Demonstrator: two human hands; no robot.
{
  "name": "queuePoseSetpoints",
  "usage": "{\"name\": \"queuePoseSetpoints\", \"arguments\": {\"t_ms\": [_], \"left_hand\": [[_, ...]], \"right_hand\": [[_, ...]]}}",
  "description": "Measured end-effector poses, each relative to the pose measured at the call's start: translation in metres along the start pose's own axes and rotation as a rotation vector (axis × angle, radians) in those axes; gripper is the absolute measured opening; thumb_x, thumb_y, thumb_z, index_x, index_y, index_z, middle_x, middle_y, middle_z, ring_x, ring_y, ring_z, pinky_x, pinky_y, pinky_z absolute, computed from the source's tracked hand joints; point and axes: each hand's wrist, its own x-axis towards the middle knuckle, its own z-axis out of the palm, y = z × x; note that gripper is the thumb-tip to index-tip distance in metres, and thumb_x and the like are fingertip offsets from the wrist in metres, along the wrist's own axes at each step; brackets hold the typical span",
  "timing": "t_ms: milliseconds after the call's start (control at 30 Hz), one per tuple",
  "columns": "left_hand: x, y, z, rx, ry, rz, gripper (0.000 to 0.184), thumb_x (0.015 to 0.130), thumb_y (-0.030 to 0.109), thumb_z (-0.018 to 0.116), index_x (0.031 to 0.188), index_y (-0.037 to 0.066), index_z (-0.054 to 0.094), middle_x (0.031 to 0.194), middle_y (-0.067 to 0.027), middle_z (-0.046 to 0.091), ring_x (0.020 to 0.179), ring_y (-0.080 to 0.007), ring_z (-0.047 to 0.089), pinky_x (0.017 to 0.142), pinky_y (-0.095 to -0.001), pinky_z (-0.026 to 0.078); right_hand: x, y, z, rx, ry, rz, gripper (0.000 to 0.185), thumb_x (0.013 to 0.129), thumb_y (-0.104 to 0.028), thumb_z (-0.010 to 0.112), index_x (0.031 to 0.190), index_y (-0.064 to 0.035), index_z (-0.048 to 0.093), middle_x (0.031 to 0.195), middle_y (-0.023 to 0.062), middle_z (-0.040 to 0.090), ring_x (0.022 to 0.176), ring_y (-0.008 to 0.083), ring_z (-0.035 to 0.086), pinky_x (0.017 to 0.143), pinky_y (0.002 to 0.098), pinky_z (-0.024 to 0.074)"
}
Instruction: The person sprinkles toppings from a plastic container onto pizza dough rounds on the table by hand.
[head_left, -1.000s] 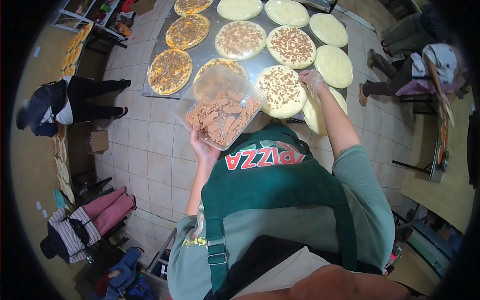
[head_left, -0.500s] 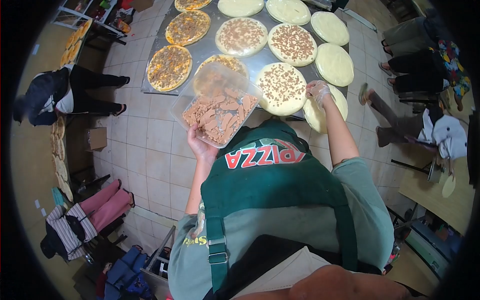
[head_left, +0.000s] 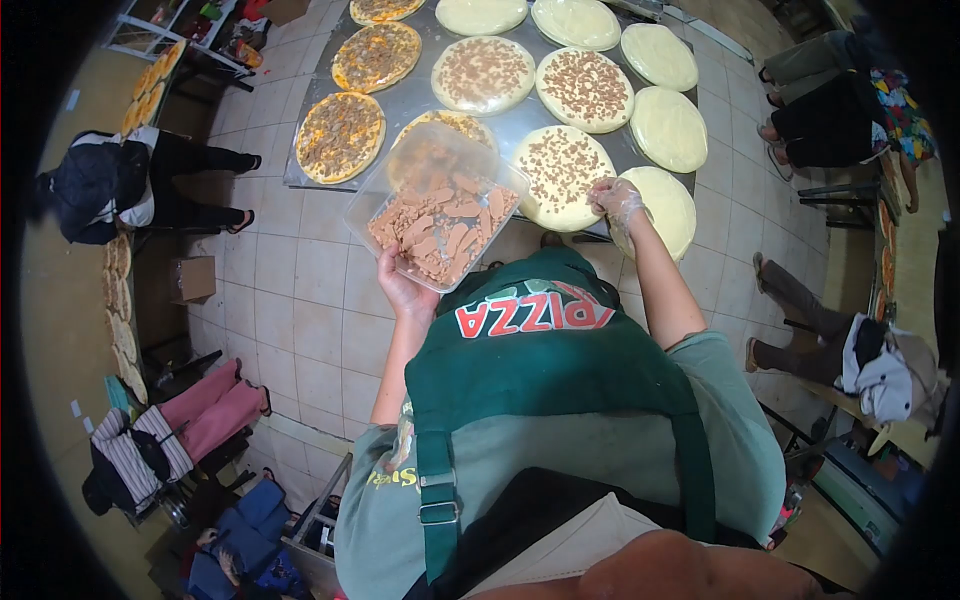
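My left hand [head_left: 403,287] grips the near edge of a clear plastic tub [head_left: 440,215], tilted, with pinkish-brown meat pieces and crumbs [head_left: 445,230] inside. My right hand [head_left: 618,202], in a clear glove, is over the near right edge of a pale round base [head_left: 562,178] dotted with brown bits. Its fingers are drawn together; whether they hold anything is too small to tell. Just right of that hand lies a plain pale base [head_left: 660,213]. Behind the tub, a topped base [head_left: 440,130] is partly hidden.
Several more rounds, some plain, some topped, lie on the metal table [head_left: 480,118]. People stand at side tables left and right; one person [head_left: 850,350] is at the right. A cardboard box [head_left: 193,280] is by the left table, a metal frame [head_left: 322,520] lower left.
My right hand has moved down along the dotted base's right edge, after a short shift to the right. The person at the right has moved toward the lower right. The tub has barely moved.
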Motion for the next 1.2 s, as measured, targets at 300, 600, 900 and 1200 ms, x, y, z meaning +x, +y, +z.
{"name": "queuePoseSetpoints", "arguments": {"t_ms": [300,600,900,1200], "left_hand": [[-0.004,0.002,-0.003,0.003,0.011,0.016,0.053,0.073,0.022,0.043,0.121,0.003,0.032,0.117,-0.016,0.043,0.109,-0.0306,0.042,0.091,-0.0426,0.035],[-0.01,-0.007,-0.004,-0.034,0.027,0.066,0.051,0.074,0.023,0.042,0.12,0.002,0.034,0.117,-0.0161,0.044,0.108,-0.0306,0.043,0.091,-0.0421,0.034],[-0.032,-0.023,0.012,-0.048,0.079,0.098,0.049,0.075,0.022,0.042,0.119,0.003,0.035,0.116,-0.0148,0.045,0.107,-0.0296,0.044,0.09,-0.0412,0.036],[-0.035,-0.05,0.039,0.016,-0.041,0.194,0.054,0.073,0.011,0.045,0.124,0.015,0.028,0.119,-0.0111,0.039,0.109,-0.0282,0.041,0.088,-0.0423,0.038]], "right_hand": [[-0.034,-0.021,-0.003,-0.283,0.009,-0.11,0.025,0.07,-0.024,0.053,0.082,-0.0058,0.063,0.081,0.0167,0.06,0.076,0.0292,0.058,0.07,0.0341,0.0451],[-0.044,-0.063,0.001,-0.538,-0.084,-0.328,0.022,0.071,-0.022,0.05,0.083,-0.0088,0.063,0.086,0.0145,0.06,0.079,0.028,0.058,0.072,0.0351,0.0438],[-0.04,-0.081,-0.002,-0.516,-0.052,-0.404,0.019,0.069,-0.012,0.06,0.086,-0.0029,0.061,0.074,0.0115,0.062,0.066,0.018,0.058,0.063,0.028,0.0463],[-0.114,-0.185,-0.029,-0.286,-0.218,-0.975,0.014,0.071,-0.004,0.054,0.084,-0.0027,0.06,0.081,0.0132,0.059,0.077,0.0255,0.057,0.069,0.0333,0.0447]]}}
